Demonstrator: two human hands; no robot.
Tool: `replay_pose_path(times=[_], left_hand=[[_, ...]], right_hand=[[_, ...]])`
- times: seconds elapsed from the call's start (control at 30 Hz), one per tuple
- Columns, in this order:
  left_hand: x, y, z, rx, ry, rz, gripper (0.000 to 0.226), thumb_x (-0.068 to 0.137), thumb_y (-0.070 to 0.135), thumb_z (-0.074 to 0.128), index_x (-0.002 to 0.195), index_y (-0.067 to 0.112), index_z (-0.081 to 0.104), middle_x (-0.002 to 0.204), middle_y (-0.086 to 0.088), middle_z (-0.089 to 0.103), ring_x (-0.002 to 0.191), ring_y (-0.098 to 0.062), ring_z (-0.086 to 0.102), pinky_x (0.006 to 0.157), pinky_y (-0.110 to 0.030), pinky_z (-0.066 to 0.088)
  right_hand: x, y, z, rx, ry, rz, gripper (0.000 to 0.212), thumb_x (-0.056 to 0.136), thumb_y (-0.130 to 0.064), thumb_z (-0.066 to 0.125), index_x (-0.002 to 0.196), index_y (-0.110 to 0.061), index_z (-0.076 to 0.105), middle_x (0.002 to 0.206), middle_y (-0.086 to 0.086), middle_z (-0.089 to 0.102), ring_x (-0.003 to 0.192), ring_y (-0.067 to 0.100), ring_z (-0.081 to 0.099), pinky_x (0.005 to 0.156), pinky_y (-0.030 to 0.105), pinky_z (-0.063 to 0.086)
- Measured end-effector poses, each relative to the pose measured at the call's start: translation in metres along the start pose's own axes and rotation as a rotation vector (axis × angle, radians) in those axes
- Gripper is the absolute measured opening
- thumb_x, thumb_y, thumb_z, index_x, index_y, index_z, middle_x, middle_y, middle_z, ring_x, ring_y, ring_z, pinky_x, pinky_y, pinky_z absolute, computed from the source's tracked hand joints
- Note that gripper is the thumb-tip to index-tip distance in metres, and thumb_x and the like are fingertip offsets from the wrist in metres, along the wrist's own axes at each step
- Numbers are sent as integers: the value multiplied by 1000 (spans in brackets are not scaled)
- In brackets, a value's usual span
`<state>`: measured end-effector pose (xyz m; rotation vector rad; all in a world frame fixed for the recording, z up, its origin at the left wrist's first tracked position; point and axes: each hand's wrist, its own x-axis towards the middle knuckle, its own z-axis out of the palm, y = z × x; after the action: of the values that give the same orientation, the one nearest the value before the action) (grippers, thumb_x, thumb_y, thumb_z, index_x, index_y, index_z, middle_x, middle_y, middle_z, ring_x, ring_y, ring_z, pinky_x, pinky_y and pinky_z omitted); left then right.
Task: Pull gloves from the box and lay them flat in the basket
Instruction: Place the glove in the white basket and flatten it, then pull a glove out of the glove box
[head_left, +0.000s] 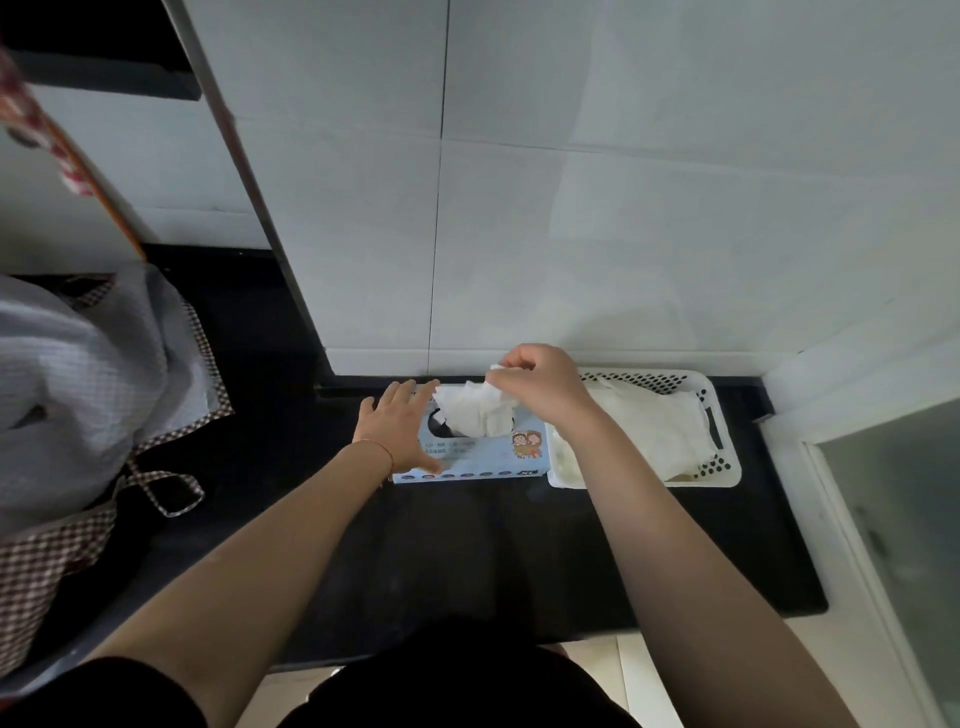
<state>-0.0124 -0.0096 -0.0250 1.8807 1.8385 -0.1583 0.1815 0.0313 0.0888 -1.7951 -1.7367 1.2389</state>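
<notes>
Left hand: my left hand (402, 431) lies flat on the left end of the box (470, 457), fingers (415, 393) spread apart and gripping nothing; I judge it is there to pin the box down against the pull.
Right hand: my right hand (540, 382) hangs above the slot, its fingers pinched together on the top of a white glove (480, 410).
Glove: half out, its lower part rooted in the opening.
Basket: the white perforated basket (722, 395) sits just beside the box on its right, so the carry is short; pale gloves (660, 431) already lie inside.
Worktop: a dark worktop (467, 545) against a tiled wall carries both.
Hard to tell: my right forearm hides the basket's left edge; how many gloves lie there I cannot say.
Off to the left: a checked cloth (78, 374), partly cut off.
</notes>
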Motion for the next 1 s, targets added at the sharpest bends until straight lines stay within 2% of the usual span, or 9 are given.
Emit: replay_pose_path(times=[0.13, 0.23, 0.33, 0.4, 0.57, 0.73, 0.8, 0.87, 1.0], left_hand=[[1, 11, -15, -326, 239, 70, 84, 67, 60, 76, 136, 23, 45, 132, 1, 51, 124, -23, 48, 103, -43, 39], [-5, 28, -26, -391, 486, 261, 66, 74, 43, 77, 130, 23, 51, 122, 1, 56, 110, -21, 52, 95, -40, 43], [-10, 39, -26, -266, 493, 341, 38, 84, 30, 68, 120, 22, 58, 107, 0, 59, 97, -22, 54, 85, -36, 42], [-10, 38, -21, -160, 404, 258, 14, 91, 23, 57, 103, 19, 63, 93, 1, 61, 88, -23, 57, 76, -32, 39], [-11, 22, -14, -15, 62, 1, 30, 96, 23, 37, 86, 13, 64, 85, -3, 65, 80, -26, 63, 69, -32, 47], [-16, 38, -23, -55, 77, 92, 26, 97, 25, 44, 113, 14, 61, 108, -5, 55, 89, -24, 56, 78, -35, 50], [-21, 47, -29, -285, -97, 158, 42, 96, 22, 49, 138, 20, 44, 120, -3, 54, 96, -23, 52, 83, -32, 43], [-21, 50, -31, -306, -276, 164, 52, 96, 21, 50, 145, 23, 35, 127, -4, 54, 107, -26, 52, 90, -31, 40], [-9, 49, -57, -413, 89, 128, 40, 91, 11, 52, 131, 14, 50, 119, -1, 54, 119, -28, 52, 94, -31, 40]], right_hand=[[-5, -10, -7, -36, 0, -31, 15, 86, -21, 67, 96, -10, 69, 82, -10, 59, 72, 4, 53, 62, 21, 42], [-4, -8, -2, -68, -33, 4, 17, 86, -14, 60, 102, -16, 67, 87, -9, 59, 73, 8, 55, 59, 23, 40], [-7, -8, 2, -39, -43, 26, 24, 85, -4, 51, 97, -15, 69, 80, -6, 60, 67, 8, 54, 56, 22, 38], [-10, -8, 1, -36, 20, 39, 22, 87, -2, 46, 88, -16, 64, 73, -9, 55, 64, 7, 51, 54, 21, 35], [-9, -10, -15, 195, 348, 42, 22, 86, -4, 41, 90, -12, 61, 80, -5, 57, 76, 15, 54, 65, 27, 40], [-17, -19, -28, 266, 238, 8, 21, 89, -6, 46, 74, -15, 59, 65, -8, 51, 60, 9, 45, 56, 23, 34], [-18, -21, -29, 268, 188, 11, 21, 86, -7, 49, 72, -17, 61, 64, -6, 52, 60, 11, 45, 56, 23, 34], [-21, -23, -31, 211, 108, -5, 19, 84, -7, 51, 77, -18, 65, 70, -5, 56, 63, 11, 49, 57, 23, 37], [-30, -26, -43, 58, -70, -63, 25, 83, -2, 51, 93, -14, 70, 70, -10, 56, 55, -1, 49, 50, 16, 38]])
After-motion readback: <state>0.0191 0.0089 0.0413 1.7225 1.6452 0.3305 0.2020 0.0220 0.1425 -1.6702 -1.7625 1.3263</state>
